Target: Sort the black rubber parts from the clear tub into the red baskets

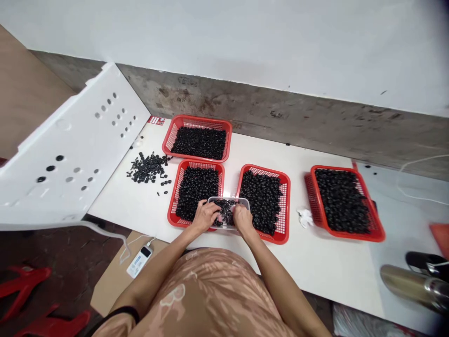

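Workbench with a white top (pixel 298 267), set against a stained grey concrete wall strip (pixel 280 107). Flat white perforated plastic panel (pixel 70 140) lies tilted across the left end. Four rectangular red plastic mesh baskets stand on the top: far basket (pixel 196 119), near-left basket (pixel 173 201), near-right basket (pixel 286 201) and wide right basket (pixel 347 238). Each is heaped with small black rubber rings (pixel 199 142); exact part type hard to tell. Loose black ring pile (pixel 149 167) sits on the bench left of the baskets. Crumpled white tissue (pixel 305 217) lies beside the wide right basket.

Clear plastic tub (pixel 228 200), partly filled with rings, sits between the two near baskets, over their rims. Left hand (pixel 209 216) and right hand (pixel 243 221) are apart, one at each side of the tub. Cannot tell whether either has closed on rings. Keeping the tub level and lifting only shallow fingerfuls would probably limit spills.
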`<state>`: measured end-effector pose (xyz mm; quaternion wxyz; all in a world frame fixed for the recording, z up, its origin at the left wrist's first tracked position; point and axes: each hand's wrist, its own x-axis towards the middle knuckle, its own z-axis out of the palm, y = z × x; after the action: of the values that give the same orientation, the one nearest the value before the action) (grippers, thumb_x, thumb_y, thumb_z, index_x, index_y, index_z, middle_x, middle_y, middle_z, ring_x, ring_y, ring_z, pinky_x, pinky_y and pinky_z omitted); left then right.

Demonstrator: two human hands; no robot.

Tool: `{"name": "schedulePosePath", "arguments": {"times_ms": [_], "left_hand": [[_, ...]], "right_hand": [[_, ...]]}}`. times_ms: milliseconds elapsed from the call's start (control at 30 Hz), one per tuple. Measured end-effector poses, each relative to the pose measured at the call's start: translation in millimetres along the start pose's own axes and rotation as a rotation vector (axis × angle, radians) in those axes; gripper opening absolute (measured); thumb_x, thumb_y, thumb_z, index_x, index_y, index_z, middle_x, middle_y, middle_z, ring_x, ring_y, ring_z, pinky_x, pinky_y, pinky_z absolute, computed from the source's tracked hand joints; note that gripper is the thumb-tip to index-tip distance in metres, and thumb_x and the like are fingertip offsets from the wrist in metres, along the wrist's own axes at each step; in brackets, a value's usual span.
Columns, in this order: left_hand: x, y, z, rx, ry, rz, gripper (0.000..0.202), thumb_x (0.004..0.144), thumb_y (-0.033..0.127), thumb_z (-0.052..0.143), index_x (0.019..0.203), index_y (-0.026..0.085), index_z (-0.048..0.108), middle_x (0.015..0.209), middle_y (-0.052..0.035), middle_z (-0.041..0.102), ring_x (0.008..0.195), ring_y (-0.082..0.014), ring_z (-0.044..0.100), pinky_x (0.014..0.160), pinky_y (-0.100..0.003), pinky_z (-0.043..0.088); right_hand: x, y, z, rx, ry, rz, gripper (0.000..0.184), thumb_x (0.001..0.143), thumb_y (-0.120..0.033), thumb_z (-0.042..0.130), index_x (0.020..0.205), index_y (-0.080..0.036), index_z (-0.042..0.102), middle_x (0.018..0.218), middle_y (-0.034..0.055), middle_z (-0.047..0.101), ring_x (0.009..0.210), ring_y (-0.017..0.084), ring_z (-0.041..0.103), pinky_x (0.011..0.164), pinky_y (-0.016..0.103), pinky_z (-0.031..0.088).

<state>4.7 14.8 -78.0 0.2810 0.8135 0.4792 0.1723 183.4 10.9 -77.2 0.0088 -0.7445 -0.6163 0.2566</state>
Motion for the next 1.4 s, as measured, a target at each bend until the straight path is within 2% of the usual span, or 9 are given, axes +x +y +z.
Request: {"name": "schedulePosePath", "arguments": {"times_ms": [267,400,500,600,700,867,967,1267,1400], "left_hand": [[-4,21,-7.8,-0.104,0.128,-0.170,0.013,0.085,0.029,0.059,0.093,0.022,0.068,0.092,-0.0012,0.071,0.090,-0.0167,0.062,0.103,-0.040,0.023],[0,35,-16.4,-0.150,0.141,-0.201,0.015,0.085,0.028,0.060,0.094,0.021,0.069,0.084,-0.0019,0.070,0.081,-0.0165,0.061,0.087,-0.033,0.035],[7,48,-20.0,-0.171,0.119,-0.168,0.019,0.085,0.026,0.060,0.100,0.020,0.068,0.085,-0.0032,0.068,0.079,-0.0168,0.059,0.081,-0.032,0.036],[12,60,-20.4,-0.214,0.117,-0.131,0.021,0.084,0.028,0.061,0.102,0.020,0.069,0.083,-0.0034,0.067,0.077,-0.0171,0.059,0.080,-0.032,0.036],[14,67,-18.7,-0.338,0.143,-0.166,0.018,0.083,0.028,0.061,0.096,0.021,0.071,0.081,-0.0034,0.067,0.074,-0.0159,0.057,0.080,-0.032,0.037],[14,66,-17.7,-1.062,0.026,-0.512,0.025,0.071,0.033,0.072,0.089,0.015,0.072,0.076,-0.0049,0.069,0.065,-0.0147,0.060,0.068,-0.028,0.043],[12,65,-24.1,-1.427,-0.052,-0.665,0.038,0.061,0.031,0.080,0.093,0.013,0.072,0.081,-0.0070,0.072,0.073,-0.0159,0.065,0.073,-0.028,0.045],[4,67,-36.1,-1.466,-0.034,-0.631,0.037,0.063,0.034,0.080,0.089,0.011,0.067,0.076,-0.0060,0.071,0.062,-0.0124,0.064,0.069,-0.025,0.044],[3,68,-34.5,-1.461,-0.033,-0.579,0.034,0.065,0.035,0.079,0.086,0.011,0.065,0.067,-0.0032,0.068,0.060,-0.0115,0.062,0.065,-0.023,0.043]], "right_hand": [[-5,6,-5,0.365,0.035,0.001,0.021,0.084,-0.015,0.047,0.090,-0.016,0.067,0.087,0.0090,0.069,0.083,0.020,0.064,0.076,0.027,0.046],[-12,10,-12,0.627,0.069,0.023,0.027,0.082,-0.033,0.054,0.101,-0.016,0.064,0.083,0.0048,0.069,0.064,0.015,0.062,0.055,0.023,0.047],[-21,7,-21,1.043,0.033,0.162,0.042,0.069,-0.042,0.069,0.100,-0.014,0.064,0.073,0.0033,0.069,0.048,0.011,0.054,0.039,0.020,0.037],[-30,0,-30,1.507,-0.006,0.378,0.049,0.046,-0.033,0.084,0.088,-0.015,0.067,0.067,0.0007,0.067,0.045,0.007,0.050,0.036,0.017,0.032],[-36,-6,-33,1.656,0.014,0.455,0.045,0.041,-0.024,0.086,0.081,-0.015,0.069,0.061,-0.0011,0.066,0.046,0.007,0.050,0.036,0.016,0.032],[-44,-10,-34,1.672,0.132,0.405,0.038,0.046,-0.025,0.085,0.080,-0.015,0.070,0.079,0.0054,0.073,0.056,0.011,0.061,0.039,0.017,0.037],[-49,-14,-37,1.639,0.168,0.322,0.038,0.052,-0.027,0.084,0.084,-0.015,0.070,0.083,0.0065,0.074,0.067,0.015,0.067,0.051,0.020,0.047],[-59,-28,-43,1.435,0.226,0.070,0.031,0.066,-0.034,0.078,0.090,-0.016,0.068,0.088,0.0065,0.073,0.074,0.018,0.068,0.073,0.032,0.054],[-65,-25,-48,1.079,0.311,-0.154,0.020,0.081,-0.033,0.064,0.094,-0.020,0.070,0.092,0.0056,0.071,0.084,0.019,0.066,0.077,0.032,0.052]]}}
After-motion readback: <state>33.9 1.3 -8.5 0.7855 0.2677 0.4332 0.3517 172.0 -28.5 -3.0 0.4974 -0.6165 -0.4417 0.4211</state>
